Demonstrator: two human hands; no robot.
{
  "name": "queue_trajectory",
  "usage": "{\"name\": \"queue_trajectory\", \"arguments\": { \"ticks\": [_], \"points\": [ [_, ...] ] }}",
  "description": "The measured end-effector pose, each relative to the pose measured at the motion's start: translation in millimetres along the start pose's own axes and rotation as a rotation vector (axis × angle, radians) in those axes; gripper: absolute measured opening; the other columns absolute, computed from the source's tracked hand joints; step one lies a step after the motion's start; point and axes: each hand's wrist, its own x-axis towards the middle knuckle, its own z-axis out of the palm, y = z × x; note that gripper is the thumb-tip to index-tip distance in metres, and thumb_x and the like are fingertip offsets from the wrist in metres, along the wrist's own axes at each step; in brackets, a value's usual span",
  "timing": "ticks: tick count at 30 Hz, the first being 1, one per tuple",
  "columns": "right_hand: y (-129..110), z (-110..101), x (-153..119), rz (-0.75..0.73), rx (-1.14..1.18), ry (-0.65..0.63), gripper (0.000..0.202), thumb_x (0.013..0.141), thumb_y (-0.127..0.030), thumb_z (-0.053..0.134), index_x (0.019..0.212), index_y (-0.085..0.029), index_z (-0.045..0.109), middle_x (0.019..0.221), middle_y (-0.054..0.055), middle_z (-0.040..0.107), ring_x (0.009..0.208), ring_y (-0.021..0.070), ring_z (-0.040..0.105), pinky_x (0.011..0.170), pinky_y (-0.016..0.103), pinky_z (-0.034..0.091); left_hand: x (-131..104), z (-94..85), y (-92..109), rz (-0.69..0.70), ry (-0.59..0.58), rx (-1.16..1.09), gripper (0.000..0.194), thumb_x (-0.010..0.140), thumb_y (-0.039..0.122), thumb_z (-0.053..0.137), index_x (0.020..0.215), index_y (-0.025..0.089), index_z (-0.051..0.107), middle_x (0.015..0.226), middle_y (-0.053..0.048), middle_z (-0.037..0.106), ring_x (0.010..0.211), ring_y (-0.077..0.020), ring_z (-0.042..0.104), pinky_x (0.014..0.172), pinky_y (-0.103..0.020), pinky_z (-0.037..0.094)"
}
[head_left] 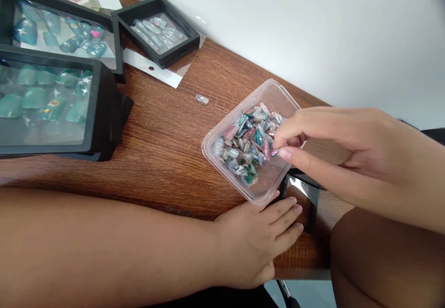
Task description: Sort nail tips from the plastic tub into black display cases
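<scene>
A clear plastic box [222, 122] holds a heap of press-on nails [243, 148] in pink, green, grey and clear tones. My right hand [347, 155] reaches over the box from the right. Its thumb and index finger pinch a small press-on nail [274, 152] with a pink spot, mostly hidden by the fingertips. My left hand [257, 238] lies flat at the near edge of the box, fingers stretched out toward a small black display frame [302, 199]. A single pale press-on nail [201, 99] lies on the table to the left of the box.
Stacked black display frames [104, 109] with green nails stand at the left; behind them another frame [118, 48] shows blue nails. A smaller frame [181, 51] with clear nails rests on a plastic sleeve [153, 69]. The wooden table [163, 160] meets a white wall [313, 30].
</scene>
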Motion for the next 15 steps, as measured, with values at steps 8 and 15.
{"name": "queue_trajectory", "arguments": {
  "ticks": [8,15],
  "points": [
    [-3.7,-3.5,2.1,0.074,0.077,-0.036,0.019,0.107,-0.035,0.053,0.099,-0.025,0.067,0.091,-0.001,0.071,0.076,0.0138,0.062,0.064,0.030,0.046,0.3,0.3,0.6,-0.006,0.034,-0.011,0.065,0.101,0.046,0.051,0.157,0.015,0.055,0.169,-0.010,0.049,0.160,-0.0268,0.043,0.133,-0.047,0.034],
    [-2.9,-0.2,1.2,0.077,0.083,0.014,0.018,0.106,-0.035,0.057,0.099,-0.025,0.070,0.088,0.000,0.072,0.073,0.0151,0.062,0.062,0.030,0.047,-0.9,2.1,2.2,-0.003,0.029,-0.002,0.066,0.101,0.047,0.049,0.158,0.015,0.054,0.169,-0.010,0.049,0.160,-0.0272,0.043,0.133,-0.047,0.034]
  ]
}}
